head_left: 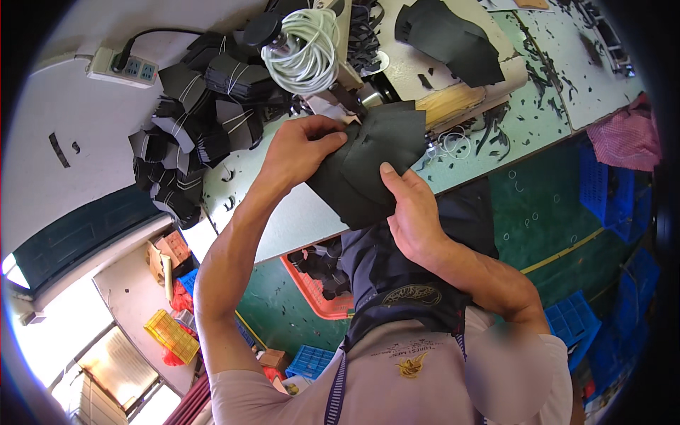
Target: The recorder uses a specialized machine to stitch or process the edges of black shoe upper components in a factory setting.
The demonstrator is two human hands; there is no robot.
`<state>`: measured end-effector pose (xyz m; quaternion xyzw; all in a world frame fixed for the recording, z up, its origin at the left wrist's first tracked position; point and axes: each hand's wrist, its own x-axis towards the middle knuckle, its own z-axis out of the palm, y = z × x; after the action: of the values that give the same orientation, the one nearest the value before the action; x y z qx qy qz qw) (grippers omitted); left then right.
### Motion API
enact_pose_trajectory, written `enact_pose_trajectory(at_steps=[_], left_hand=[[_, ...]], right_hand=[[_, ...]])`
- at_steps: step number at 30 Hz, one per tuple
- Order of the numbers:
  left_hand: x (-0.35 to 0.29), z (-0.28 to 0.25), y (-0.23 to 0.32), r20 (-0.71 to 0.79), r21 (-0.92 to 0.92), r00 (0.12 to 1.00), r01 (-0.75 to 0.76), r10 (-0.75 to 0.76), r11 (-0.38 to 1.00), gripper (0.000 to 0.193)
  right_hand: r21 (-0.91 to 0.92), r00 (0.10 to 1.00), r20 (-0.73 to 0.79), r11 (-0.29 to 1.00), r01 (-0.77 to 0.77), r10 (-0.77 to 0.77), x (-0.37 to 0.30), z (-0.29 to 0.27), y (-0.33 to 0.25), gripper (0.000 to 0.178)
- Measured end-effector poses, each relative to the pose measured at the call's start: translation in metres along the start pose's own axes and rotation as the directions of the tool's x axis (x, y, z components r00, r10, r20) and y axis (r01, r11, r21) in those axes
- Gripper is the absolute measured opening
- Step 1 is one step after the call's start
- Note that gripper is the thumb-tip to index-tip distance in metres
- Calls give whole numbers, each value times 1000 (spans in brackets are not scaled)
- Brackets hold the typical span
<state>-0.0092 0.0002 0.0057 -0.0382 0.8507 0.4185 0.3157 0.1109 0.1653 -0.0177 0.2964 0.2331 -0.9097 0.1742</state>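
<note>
A fanned sheaf of flat black cut pieces (379,159), leather-like or foam-like, lies across the bench edge beneath a machine head (358,95). My left hand (301,149) pinches its far left part close to the machine's metal foot, thumb and forefinger bent together. At the near right side my right hand (414,209) grips the sheaf, thumb on top and the other fingers hidden underneath. The pieces overlap one another, and their far edge reaches the machine. A coil of pale cord (304,53) hangs on the machine above my left hand.
Bundles of tied black pieces (188,117) are heaped at the left, by a power strip (124,67). More black pieces (453,42) lie on the machine's bed. Black scraps litter the pale green bench (283,219). Below it sits a red basket (322,301) of dark offcuts.
</note>
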Motion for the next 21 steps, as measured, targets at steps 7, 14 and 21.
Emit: enact_pose_trajectory(at_steps=[7, 14, 21], left_hand=[[15, -2, 21, -6, 203, 1000, 30, -30, 979, 34], [-4, -3, 0, 43, -132, 997, 62, -57, 989, 37], [10, -1, 17, -35, 228, 999, 26, -19, 973, 34]], right_hand=[[4, 999, -49, 1000, 9, -8, 4, -2, 4, 30], [-9, 993, 36, 993, 115, -115, 0, -7, 1, 30], [51, 991, 2, 989, 137, -137, -1, -3, 4, 38]])
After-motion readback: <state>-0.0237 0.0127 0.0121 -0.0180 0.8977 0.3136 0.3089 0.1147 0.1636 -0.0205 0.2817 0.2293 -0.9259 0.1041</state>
